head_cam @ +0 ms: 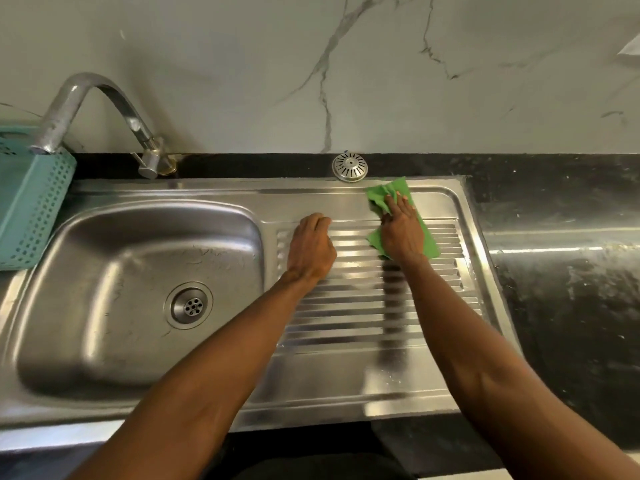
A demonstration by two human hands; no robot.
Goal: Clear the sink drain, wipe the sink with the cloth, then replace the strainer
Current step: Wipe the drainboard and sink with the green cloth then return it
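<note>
The steel sink (104, 341) has a basin on the left and a ribbed drainboard (346, 306) on the right. The drain (189, 305) in the basin is uncovered, its holes showing. The round metal strainer (349, 166) lies on the black counter behind the drainboard. My right hand (401, 230) presses a green cloth (384, 194) flat on the far part of the drainboard, just in front of the strainer. Resting on the drainboard's left ribs, my left hand (311, 245) has its fingers curled and holds nothing.
A curved metal faucet (100, 98) stands behind the basin, its spout over a teal perforated basket (31, 209) at the left edge. Black stone counter (561, 271) runs to the right of the sink. A marble-patterned wall (346, 64) rises behind.
</note>
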